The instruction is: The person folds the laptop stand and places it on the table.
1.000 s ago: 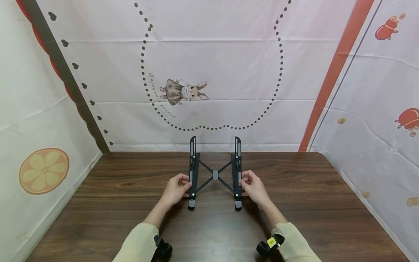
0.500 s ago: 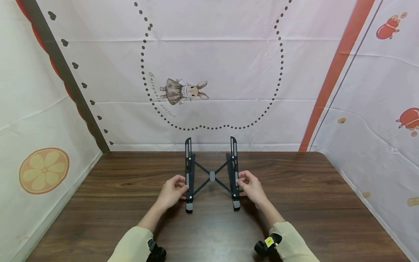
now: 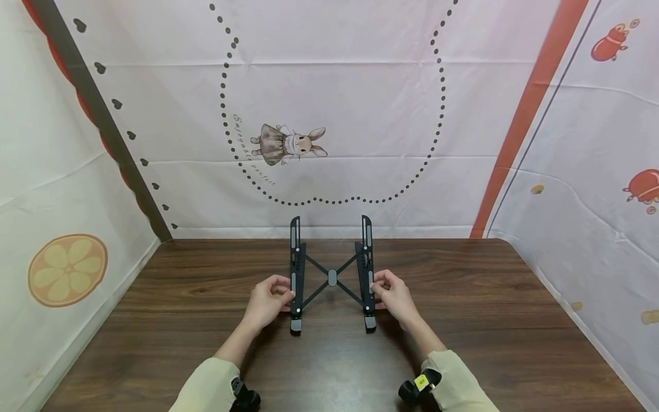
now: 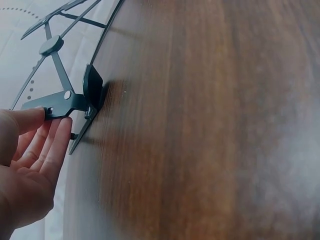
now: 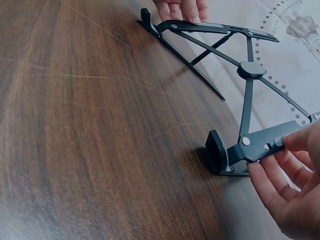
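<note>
Holding a black stand [image 3: 332, 278] by its 2 sides

The stand was seen on the brown table [image 3: 329, 366], near the back edge. Its 2 long side bars [image 3: 297, 272] were joined by thin crossed bars, and a round grey piece [image 4: 51, 46] was set where they met. Each side bar was bent up into a small lip [image 5: 216, 152] at the near end.

The left side bar was pinched by the left hand [image 3: 268, 300], with the thumb on top and the fingers tucked under. The right side bar was gripped the same way by the right hand [image 3: 396, 297].

Pale yellow sleeves [image 3: 208, 383] were worn on the 2 arms, with a small black device [image 3: 419, 386] strapped at each wrist. Behind the table, a white cloth [image 3: 360, 103] was hung, and a rabbit [image 3: 288, 143] was printed on it sideways.
</note>
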Demonstrator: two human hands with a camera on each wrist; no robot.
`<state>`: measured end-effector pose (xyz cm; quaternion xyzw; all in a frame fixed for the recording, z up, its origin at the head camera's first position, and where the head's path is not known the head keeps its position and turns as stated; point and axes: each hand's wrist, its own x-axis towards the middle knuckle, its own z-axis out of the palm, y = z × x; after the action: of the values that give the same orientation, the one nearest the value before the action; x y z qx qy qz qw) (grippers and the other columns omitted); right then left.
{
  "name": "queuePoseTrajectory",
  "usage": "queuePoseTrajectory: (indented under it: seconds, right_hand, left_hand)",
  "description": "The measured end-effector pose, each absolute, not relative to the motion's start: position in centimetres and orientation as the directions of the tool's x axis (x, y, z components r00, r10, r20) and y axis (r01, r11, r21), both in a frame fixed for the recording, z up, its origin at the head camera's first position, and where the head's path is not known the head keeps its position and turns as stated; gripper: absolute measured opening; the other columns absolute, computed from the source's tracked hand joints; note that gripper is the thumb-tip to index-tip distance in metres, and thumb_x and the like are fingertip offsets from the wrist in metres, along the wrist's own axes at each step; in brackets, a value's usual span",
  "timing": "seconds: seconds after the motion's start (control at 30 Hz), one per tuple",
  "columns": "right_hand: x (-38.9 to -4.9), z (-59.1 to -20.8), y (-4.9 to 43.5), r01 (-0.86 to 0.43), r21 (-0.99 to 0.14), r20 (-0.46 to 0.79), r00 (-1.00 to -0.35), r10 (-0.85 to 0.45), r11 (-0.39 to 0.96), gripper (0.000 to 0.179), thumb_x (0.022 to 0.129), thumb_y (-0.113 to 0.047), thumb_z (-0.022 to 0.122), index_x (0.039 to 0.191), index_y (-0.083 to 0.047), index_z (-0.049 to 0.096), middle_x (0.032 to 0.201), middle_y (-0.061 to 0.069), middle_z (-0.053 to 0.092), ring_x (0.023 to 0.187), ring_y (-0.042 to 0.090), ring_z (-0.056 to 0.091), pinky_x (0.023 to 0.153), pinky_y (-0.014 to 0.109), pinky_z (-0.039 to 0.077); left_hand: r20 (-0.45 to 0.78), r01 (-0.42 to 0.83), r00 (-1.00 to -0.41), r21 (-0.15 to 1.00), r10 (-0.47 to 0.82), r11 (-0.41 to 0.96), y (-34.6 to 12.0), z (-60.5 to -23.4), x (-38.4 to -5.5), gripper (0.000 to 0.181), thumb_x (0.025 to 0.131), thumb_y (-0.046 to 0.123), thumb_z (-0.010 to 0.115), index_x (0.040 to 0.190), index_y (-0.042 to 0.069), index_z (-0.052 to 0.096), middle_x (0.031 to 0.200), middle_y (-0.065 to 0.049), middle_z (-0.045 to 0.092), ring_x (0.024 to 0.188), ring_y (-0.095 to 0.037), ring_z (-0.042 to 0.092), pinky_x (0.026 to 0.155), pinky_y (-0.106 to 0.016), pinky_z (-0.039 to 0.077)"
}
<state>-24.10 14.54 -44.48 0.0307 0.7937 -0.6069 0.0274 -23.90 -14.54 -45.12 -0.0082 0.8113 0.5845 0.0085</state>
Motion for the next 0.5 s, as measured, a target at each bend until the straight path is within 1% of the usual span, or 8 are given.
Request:
queuePoseTrajectory:
  seconds: [0.33,0.5]
  right_hand:
    - [-24.03,-44.44,14.59,0.082,-0.966,-0.076,-0.997,0.030,0.247,0.013,0.089,-0.006,0.055,0.102,-0.005,0.056,0.091,0.009,0.057,0.071,0.019,0.062,0.065,0.038,0.055]
    - [-24.07,-44.56,14.55,0.081,-0.963,-0.070,-0.996,0.050,0.259,0.013,0.089,-0.007,0.056,0.102,-0.006,0.057,0.091,0.009,0.057,0.068,0.018,0.062,0.063,0.037,0.055]
  left_hand:
    - [-0.027,-0.033,-0.999,0.952,-0.024,0.304,-14.14,-45.39,-24.07,0.026,0.084,0.002,0.064,0.109,0.000,0.059,0.085,-0.009,0.066,0.070,-0.018,0.065,0.062,-0.030,0.055]
    - [-0.029,-0.037,-0.999,0.955,-0.030,0.294,-14.05,-45.55,-24.13,0.023,0.084,0.002,0.063,0.106,0.003,0.060,0.086,-0.010,0.066,0.070,-0.018,0.065,0.062,-0.031,0.055]
